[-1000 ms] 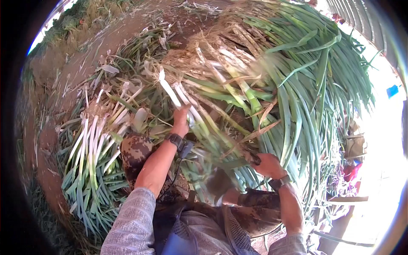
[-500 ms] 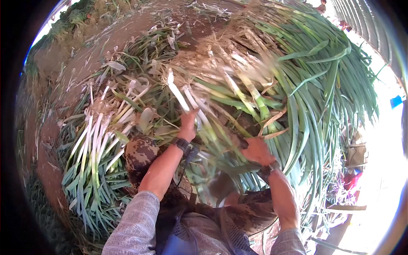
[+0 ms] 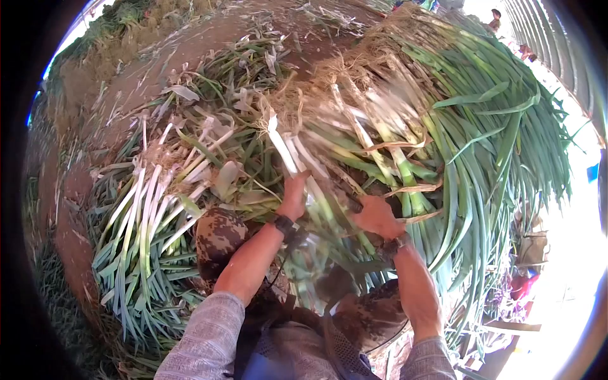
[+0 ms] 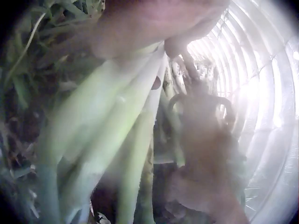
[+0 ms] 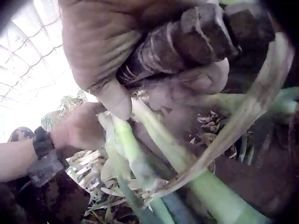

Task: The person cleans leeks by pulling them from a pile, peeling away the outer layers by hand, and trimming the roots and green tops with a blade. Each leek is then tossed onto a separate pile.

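Note:
My left hand (image 3: 294, 195) grips a few green onions (image 3: 280, 145) by their white stalks, roots pointing up and away. In the left wrist view their pale green stalks (image 4: 117, 112) fan out below the fingers. My right hand (image 3: 377, 217) is close beside, to the right of the left hand. It holds a dark, ridged, wrapped handle (image 5: 187, 39), seen large in the right wrist view; what the handle belongs to is hidden. Its thumb (image 5: 117, 98) lies against the stalks, near a dry, withered leaf (image 5: 219, 140).
A big heap of untrimmed green onions (image 3: 500, 139) with brown roots lies to the right. On the left sits a pile of cleaner white-stalked onions (image 3: 142, 215). Peeled leaf scraps (image 3: 247, 63) cover the soil ahead. A camouflage-clad knee (image 3: 218, 240) is beside the left arm.
My right hand has moved left and forward, closer to the left hand. The left hand keeps its grip on the green onions. The head view has shifted slightly.

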A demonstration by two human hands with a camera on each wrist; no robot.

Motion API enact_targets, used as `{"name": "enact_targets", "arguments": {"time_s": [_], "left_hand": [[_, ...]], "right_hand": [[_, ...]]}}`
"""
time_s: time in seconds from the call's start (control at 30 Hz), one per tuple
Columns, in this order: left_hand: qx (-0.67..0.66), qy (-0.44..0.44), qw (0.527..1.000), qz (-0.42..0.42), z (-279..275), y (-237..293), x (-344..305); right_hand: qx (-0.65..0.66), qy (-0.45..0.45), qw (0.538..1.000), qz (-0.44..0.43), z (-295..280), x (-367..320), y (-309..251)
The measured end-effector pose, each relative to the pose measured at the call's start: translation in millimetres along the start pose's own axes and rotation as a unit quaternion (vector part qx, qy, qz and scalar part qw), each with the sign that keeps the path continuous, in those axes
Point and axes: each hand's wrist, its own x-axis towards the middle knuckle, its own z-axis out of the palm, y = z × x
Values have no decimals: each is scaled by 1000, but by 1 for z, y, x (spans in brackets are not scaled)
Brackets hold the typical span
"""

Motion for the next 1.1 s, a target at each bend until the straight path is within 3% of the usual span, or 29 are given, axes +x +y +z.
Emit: {"name": "enact_targets", "arguments": {"time_s": [0.07,0.13,0.2,0.27,0.33,0.43,0.5,0.6,0.7,0.8,0.83,0.9,1.1], "left_hand": [[70,-24,996,50,-4,-1,0],[-86,-13,993,-78,10,18,-12],[-102,-41,991,-78,17,27,-18],[-116,-70,988,-79,20,35,-22],[-181,-135,970,-95,29,47,-29],[-202,-142,964,-99,39,66,-34],[-162,-98,981,-33,40,63,-23],[-169,-15,985,-12,37,48,-4],[-140,-16,990,-30,34,43,-8],[-101,-30,994,6,17,14,15],[-105,-45,993,13,17,15,14],[-86,-60,994,-23,19,22,6],[-120,49,990,61,33,22,-3]], "right_hand": [[7,21,1000,-18,9,0,4],[25,22,999,3,-2,-9,1],[43,25,999,22,-8,-15,3],[66,-23,997,-35,-11,-26,15],[62,-23,997,-31,-16,-35,26],[73,-33,996,-25,-22,-57,38],[87,-38,995,-23,-24,-72,45],[96,-16,995,-11,-20,-93,59],[37,-49,998,-22,-15,-109,75],[27,-72,997,-30,1,-117,89],[-29,-69,996,-44,12,-117,95],[-82,-66,993,-58,23,-118,102],[-64,-41,997,-31,7,-125,78]]}}
